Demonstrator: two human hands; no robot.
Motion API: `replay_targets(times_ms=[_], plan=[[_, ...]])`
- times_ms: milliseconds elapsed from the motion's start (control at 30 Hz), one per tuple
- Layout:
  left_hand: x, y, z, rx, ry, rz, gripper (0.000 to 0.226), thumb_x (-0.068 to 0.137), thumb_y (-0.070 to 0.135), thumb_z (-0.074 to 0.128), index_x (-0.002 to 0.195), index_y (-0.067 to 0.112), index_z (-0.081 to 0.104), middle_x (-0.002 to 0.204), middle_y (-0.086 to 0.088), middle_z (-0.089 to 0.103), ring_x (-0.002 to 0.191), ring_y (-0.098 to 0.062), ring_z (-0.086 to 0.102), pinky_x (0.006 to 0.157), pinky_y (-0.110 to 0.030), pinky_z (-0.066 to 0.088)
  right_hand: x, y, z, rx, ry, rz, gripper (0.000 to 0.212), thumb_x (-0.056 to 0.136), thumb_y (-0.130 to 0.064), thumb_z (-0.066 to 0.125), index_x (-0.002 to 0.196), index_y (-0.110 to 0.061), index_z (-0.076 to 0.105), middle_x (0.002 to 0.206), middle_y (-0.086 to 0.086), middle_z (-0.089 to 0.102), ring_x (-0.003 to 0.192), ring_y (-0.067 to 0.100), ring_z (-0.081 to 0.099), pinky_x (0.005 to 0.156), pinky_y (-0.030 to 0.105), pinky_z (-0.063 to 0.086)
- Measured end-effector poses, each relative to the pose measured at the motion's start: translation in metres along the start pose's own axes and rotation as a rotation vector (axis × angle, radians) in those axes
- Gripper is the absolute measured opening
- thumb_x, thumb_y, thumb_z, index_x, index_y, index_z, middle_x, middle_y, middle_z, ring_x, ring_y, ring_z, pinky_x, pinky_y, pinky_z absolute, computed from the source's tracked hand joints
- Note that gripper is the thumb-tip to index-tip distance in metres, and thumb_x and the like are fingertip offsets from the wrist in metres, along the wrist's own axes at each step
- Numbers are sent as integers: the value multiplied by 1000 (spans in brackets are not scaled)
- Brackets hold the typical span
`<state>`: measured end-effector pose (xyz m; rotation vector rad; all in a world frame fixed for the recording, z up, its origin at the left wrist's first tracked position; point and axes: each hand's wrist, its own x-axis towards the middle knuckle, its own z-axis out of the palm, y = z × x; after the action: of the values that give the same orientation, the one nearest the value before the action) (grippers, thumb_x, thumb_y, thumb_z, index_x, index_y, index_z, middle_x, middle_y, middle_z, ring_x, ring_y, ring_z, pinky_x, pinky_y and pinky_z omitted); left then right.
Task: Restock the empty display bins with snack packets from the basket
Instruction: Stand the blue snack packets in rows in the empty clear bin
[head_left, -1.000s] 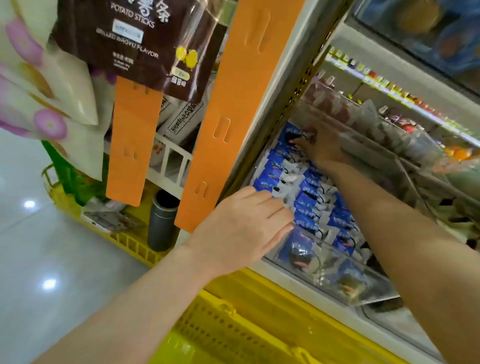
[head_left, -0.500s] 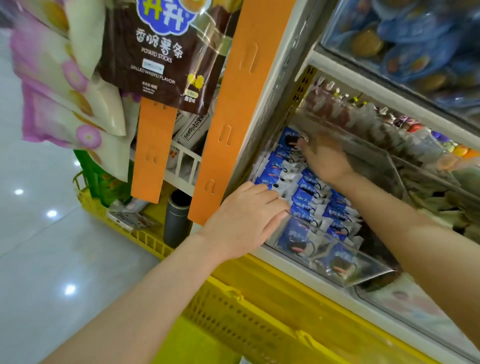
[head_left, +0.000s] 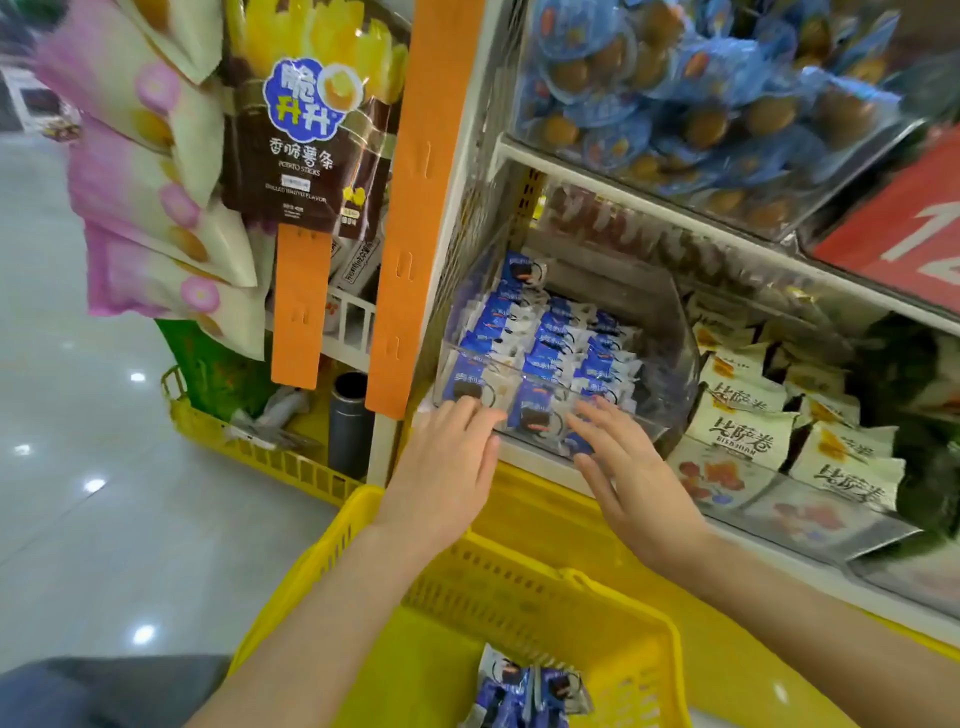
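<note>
A clear plastic display bin (head_left: 670, 332) on the lower shelf holds rows of blue and white snack packets (head_left: 558, 343). My left hand (head_left: 449, 467) has straight fingers that touch the bin's clear front wall at the left. My right hand (head_left: 623, 467) hovers at the front wall on the right, fingers spread and holding nothing. Below, a yellow basket (head_left: 524, 582) holds a few more blue packets (head_left: 524, 691) at its bottom.
An orange hanging strip (head_left: 415, 208) and a potato stick bag (head_left: 306, 140) hang left of the shelf. White packets (head_left: 743, 431) fill the neighbouring bin. A bin of blue-wrapped snacks (head_left: 675, 88) sits above. A second yellow basket (head_left: 260, 452) with a grey flask (head_left: 349, 421) stands on the floor.
My right hand has drawn back from deep inside the bin to its front wall. My left hand slid down to the front wall. The view pulled back, showing the basket below.
</note>
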<state>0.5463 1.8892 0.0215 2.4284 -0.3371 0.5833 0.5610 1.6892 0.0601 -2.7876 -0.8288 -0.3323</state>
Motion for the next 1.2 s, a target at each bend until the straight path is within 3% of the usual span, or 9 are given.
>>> replay_targets(times_ms=[100,200,500,667,733,900,1000,1133,1200], plan=[[-38,-8,8,34,26,-52,23,96,20,42,111,16,59,102,1,58,95,-17,52,82,-29,36,-35,-10,27,104,58,55,30,96,-24,45,122,-14,56,112,0,57,108,14,52,95,18,33],[-72,-31,20,71,-24,-203,27,98,21,37,111,15,60,105,-2,59,97,-22,53,83,-37,38,-67,-15,74,139,-40,96,28,97,-25,45,121,-15,55,106,-2,56,100,14,54,87,21,39],[-131,-115,36,94,-214,-769,35,99,21,37,127,3,48,121,-23,51,112,-40,49,92,-46,37,-132,27,224,76,-690,488,40,102,-30,32,139,-15,33,139,4,40,125,23,45,98,34,40],[-142,-129,46,173,-201,-869,30,100,29,31,117,11,50,104,-22,63,96,-39,59,72,-40,40,-147,36,275,372,-853,636,54,99,-24,45,147,-11,21,156,11,17,137,30,32,105,36,36],[-142,-131,50,230,-174,-892,31,100,30,31,111,10,51,97,-23,63,90,-41,60,68,-39,37,-149,34,290,489,-852,706,60,97,-23,50,147,-10,20,158,12,11,143,30,20,110,40,32],[-145,-134,55,253,-92,-853,29,99,31,32,106,11,53,89,-21,64,84,-42,59,62,-35,30,-153,28,314,513,-841,856,62,91,-23,61,142,-5,30,127,19,53,104,30,57,88,38,48],[-146,-137,56,223,-73,-839,28,99,29,34,105,10,53,88,-21,64,83,-41,59,62,-34,29,-151,26,317,467,-820,855,58,88,-25,66,136,-3,42,130,17,54,111,31,56,94,37,45],[-146,-134,53,86,-25,-859,28,100,25,33,110,11,55,99,-14,62,93,-33,56,69,-33,34,-139,16,302,458,-745,789,52,87,-28,66,129,-3,49,106,10,62,91,26,60,79,34,46],[-145,-123,49,28,81,-714,25,99,15,36,112,7,56,106,-13,57,99,-26,50,80,-31,35,-126,9,285,497,-643,767,51,88,-28,65,130,-4,50,107,12,64,82,21,62,70,30,45]])
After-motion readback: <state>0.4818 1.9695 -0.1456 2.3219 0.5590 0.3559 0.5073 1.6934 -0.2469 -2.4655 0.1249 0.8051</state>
